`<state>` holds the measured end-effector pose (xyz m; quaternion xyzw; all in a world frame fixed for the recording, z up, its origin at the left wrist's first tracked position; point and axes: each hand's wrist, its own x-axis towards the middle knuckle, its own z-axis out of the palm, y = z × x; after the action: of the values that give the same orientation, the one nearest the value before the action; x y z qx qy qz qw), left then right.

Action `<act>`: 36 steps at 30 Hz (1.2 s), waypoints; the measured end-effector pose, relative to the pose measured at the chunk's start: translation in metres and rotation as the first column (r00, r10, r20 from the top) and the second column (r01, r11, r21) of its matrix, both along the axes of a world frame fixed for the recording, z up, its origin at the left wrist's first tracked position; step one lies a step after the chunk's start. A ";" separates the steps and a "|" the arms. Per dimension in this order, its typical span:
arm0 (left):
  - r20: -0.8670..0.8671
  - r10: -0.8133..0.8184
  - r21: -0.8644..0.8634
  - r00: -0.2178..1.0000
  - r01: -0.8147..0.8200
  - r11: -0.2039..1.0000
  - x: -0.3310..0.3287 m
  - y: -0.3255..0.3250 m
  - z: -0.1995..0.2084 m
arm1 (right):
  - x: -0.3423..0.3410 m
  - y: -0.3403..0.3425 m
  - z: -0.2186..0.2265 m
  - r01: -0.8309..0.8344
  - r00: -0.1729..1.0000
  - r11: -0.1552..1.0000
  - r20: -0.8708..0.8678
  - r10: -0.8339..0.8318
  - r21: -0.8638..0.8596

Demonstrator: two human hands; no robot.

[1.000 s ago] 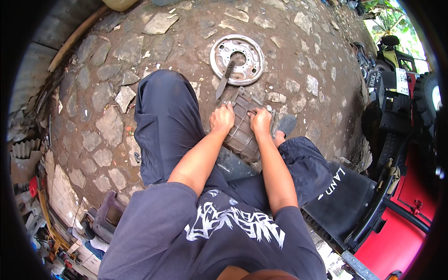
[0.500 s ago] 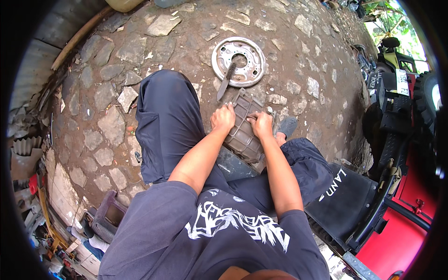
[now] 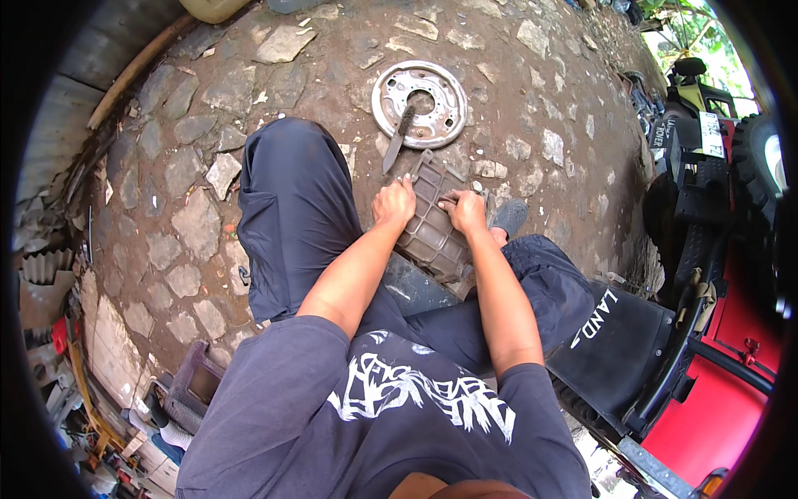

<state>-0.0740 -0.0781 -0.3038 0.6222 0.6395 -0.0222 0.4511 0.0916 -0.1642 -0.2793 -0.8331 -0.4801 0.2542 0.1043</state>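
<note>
A ribbed grey-brown metal housing (image 3: 432,245) lies tilted between my legs, close to a dark flat panel (image 3: 413,287). My left hand (image 3: 394,204) is closed over the housing's left edge. On its right side, my right hand (image 3: 469,213) is closed, thumb and fingers pinched around a small dark piece against the ribbed face; what it is I cannot make out. Just beyond the housing's far end a knife (image 3: 396,150) with a dark handle rests on a round, pale metal plate (image 3: 384,121) that has a hole in its middle.
Uneven stones (image 3: 199,224) are set in the brown dirt floor. A red vehicle (image 3: 706,407) with a black mudflap (image 3: 611,341) stands close on my right. Scrap parts (image 3: 50,366) crowd the left side, near a dark plastic-looking frame (image 3: 195,382). My sandal (image 3: 513,216) is right of the housing.
The whole view has shifted slightly, so the plate and housing appear a little higher and further left. Both hands keep their places on the housing, with the right one perhaps moved slightly.
</note>
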 end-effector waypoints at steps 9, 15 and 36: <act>0.003 -0.034 -0.025 0.999 0.034 0.999 0.001 0.000 0.011 | -0.002 -0.003 -0.025 0.064 0.987 0.990 0.139 -0.082 0.128; -0.012 -0.025 -0.047 1.000 0.025 0.999 -0.001 0.000 0.007 | -0.004 0.000 0.002 -0.032 0.999 0.999 0.032 0.031 0.035; -0.021 -0.038 -0.017 0.999 0.038 0.999 0.002 -0.001 0.014 | -0.012 0.006 0.003 0.156 0.986 0.987 0.051 -0.158 0.045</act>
<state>-0.0724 -0.0786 -0.2898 0.6301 0.6321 -0.0428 0.4490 0.0800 -0.1581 -0.2767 -0.8726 -0.4207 0.2126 0.1281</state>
